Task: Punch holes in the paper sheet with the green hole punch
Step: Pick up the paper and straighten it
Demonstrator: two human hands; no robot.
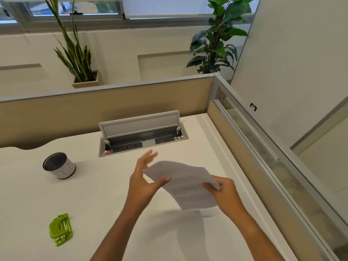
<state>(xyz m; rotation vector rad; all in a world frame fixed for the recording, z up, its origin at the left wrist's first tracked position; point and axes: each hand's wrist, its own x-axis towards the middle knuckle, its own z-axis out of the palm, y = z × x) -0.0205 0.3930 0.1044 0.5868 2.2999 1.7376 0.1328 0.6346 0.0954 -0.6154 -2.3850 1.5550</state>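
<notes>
A printed paper sheet is held in the air above the white desk, bent and blurred by motion. My right hand pinches its right edge between thumb and fingers. My left hand is at the sheet's left edge, fingers straight and spread behind the paper, thumb lying on its front. The green hole punch lies on the desk at the near left, well apart from both hands.
A black and white round cup stands at the left of the desk. A cable box with its lid raised sits at the desk's back. Partition panels border the back and right sides.
</notes>
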